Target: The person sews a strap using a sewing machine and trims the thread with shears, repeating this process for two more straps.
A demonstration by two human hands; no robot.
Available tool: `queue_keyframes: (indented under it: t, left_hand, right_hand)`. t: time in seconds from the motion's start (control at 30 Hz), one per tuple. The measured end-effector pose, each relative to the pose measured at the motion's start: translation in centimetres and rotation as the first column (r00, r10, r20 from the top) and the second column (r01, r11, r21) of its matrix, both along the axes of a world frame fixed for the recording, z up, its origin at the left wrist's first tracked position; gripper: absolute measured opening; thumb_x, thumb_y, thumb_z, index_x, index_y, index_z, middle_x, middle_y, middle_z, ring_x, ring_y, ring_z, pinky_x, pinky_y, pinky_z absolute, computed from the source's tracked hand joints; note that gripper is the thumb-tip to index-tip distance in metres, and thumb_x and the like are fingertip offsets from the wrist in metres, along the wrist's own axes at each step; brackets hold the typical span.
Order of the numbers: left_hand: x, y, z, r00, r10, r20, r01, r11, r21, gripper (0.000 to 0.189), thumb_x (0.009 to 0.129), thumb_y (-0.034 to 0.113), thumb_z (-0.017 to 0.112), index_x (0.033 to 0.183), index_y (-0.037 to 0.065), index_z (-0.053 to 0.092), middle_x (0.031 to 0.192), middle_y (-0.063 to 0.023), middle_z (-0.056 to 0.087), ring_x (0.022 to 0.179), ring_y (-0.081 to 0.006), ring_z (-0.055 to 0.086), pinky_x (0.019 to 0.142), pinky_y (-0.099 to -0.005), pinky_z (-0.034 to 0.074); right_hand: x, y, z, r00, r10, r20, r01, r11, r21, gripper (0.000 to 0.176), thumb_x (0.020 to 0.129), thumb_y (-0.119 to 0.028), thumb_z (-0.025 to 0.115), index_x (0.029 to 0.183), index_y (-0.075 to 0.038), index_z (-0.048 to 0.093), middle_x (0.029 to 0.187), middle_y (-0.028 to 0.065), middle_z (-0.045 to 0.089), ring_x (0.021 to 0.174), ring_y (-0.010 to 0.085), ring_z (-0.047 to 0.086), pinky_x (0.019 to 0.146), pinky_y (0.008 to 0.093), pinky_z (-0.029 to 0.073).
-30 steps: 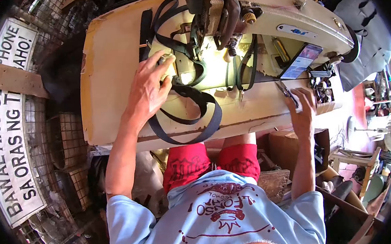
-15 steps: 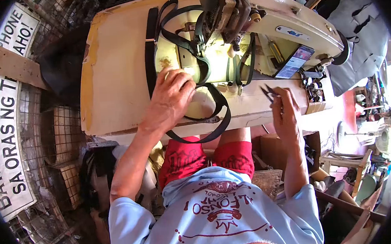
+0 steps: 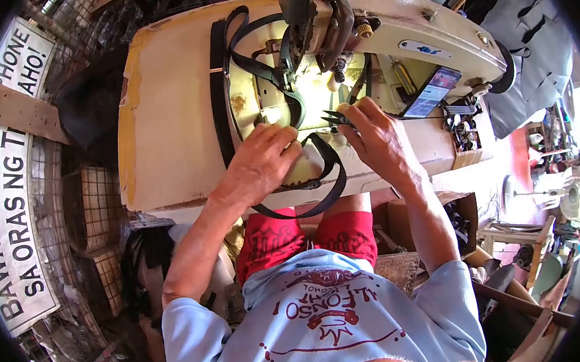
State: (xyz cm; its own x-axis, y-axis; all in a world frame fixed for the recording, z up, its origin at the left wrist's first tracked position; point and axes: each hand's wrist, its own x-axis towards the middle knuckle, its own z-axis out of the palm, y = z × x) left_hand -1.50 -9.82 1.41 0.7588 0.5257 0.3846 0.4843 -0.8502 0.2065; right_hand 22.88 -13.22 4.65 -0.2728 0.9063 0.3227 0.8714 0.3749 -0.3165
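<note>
My left hand (image 3: pixel 262 161) is closed with its fingertips pinched on a black strap (image 3: pixel 337 167), which loops down over the front edge of the worktable. Between the fingers of my right hand (image 3: pixel 378 138) is a pair of dark thread snips (image 3: pixel 332 117), their pointed blades apart and directed left toward the strap. Behind both hands stands a cream sewing machine (image 3: pixel 387 29), its needle area brightly lit. More of the black strapping curls around the machine's needle area and along the left of the tabletop. The exact spot my left fingertips grip is hidden.
A phone (image 3: pixel 435 92) leans on the machine bed, beside a yellow-handled tool (image 3: pixel 404 77). A small box of metal parts (image 3: pixel 465 143) sits at the table's right end. Grey sheet material (image 3: pixel 530 63) hangs at the right. Wire mesh and a lettered sign (image 3: pixel 10 221) are at the left.
My right hand has moved left and forward, bringing the snips near the strap by the needle area. My left hand has shifted slightly toward me and right, still pinching the strap.
</note>
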Motion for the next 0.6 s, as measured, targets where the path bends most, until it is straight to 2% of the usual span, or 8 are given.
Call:
queue_keyframes:
  t: [0.07,0.17,0.27,0.3,0.5,0.6]
  left_hand:
    - [0.3,0.2,-0.3,0.998,-0.028,-0.048,0.024,0.996,-0.085,0.018,0.081,0.009,0.067,0.096,0.001,0.062,0.112,-0.0131,0.059,0.111,-0.0328,0.056,0.095,-0.0435,0.046]
    - [0.9,0.6,-0.4,0.999,0.030,0.019,-0.029,0.997,-0.075,0.016,0.083,0.009,0.065,0.096,0.001,0.061,0.119,-0.0176,0.056,0.112,-0.0363,0.055,0.099,-0.0447,0.045]
    - [0.7,0.5,-0.5,0.997,0.076,-0.021,-0.077,0.996,-0.051,0.014,0.085,0.009,0.064,0.097,0.002,0.060,0.125,-0.0219,0.053,0.116,-0.0382,0.054,0.102,-0.0470,0.043]
    - [0.6,0.4,-0.3,0.997,0.068,-0.036,-0.069,0.997,-0.023,0.014,0.085,0.009,0.063,0.097,0.003,0.060,0.131,-0.0247,0.049,0.120,-0.0401,0.053,0.103,-0.0487,0.042]
    - [0.2,0.0,0.0,0.999,0.045,-0.011,-0.046,0.997,-0.067,0.016,0.083,0.006,0.067,0.098,0.003,0.060,0.136,-0.0239,0.047,0.123,-0.0411,0.050,0.103,-0.0481,0.043]
    - [0.1,-0.1,0.1,0.999,0.048,0.016,-0.046,0.995,-0.083,0.018,0.083,0.005,0.068,0.099,0.003,0.061,0.135,-0.0231,0.048,0.123,-0.0406,0.051,0.103,-0.0477,0.043]
  right_hand:
    - [0.1,0.2,-0.2,1.000,0.005,0.006,-0.005,1.000,0.011,0.025,0.088,-0.015,0.066,0.111,-0.009,0.058,0.089,0.0120,0.054,0.075,0.0320,0.062,0.064,0.0434,0.053]
    - [0.4,0.5,-0.4,0.999,0.027,0.018,-0.028,0.999,0.024,0.024,0.087,-0.013,0.065,0.109,-0.009,0.058,0.089,0.0119,0.054,0.076,0.0315,0.062,0.063,0.0427,0.053]
    - [0.6,1.0,-0.2,0.996,0.056,0.067,-0.058,0.998,0.029,0.023,0.084,-0.011,0.064,0.106,-0.008,0.059,0.089,0.0119,0.054,0.077,0.0311,0.063,0.063,0.0421,0.053]
    - [0.6,1.2,-0.2,0.994,0.068,0.090,-0.071,0.997,0.027,0.023,0.083,-0.010,0.064,0.105,-0.008,0.059,0.089,0.0119,0.054,0.077,0.0309,0.064,0.063,0.0418,0.054]
    - [0.0,2.7,-0.2,0.959,0.163,0.233,-0.191,0.976,0.104,0.023,0.078,-0.007,0.063,0.101,-0.008,0.061,0.089,0.0109,0.055,0.081,0.0284,0.066,0.065,0.0404,0.055]
    - [-0.5,3.4,-0.2,0.951,0.182,0.250,-0.217,0.969,0.120,0.024,0.078,-0.008,0.063,0.102,-0.008,0.064,0.094,0.0115,0.057,0.083,0.0276,0.066,0.065,0.0397,0.055]
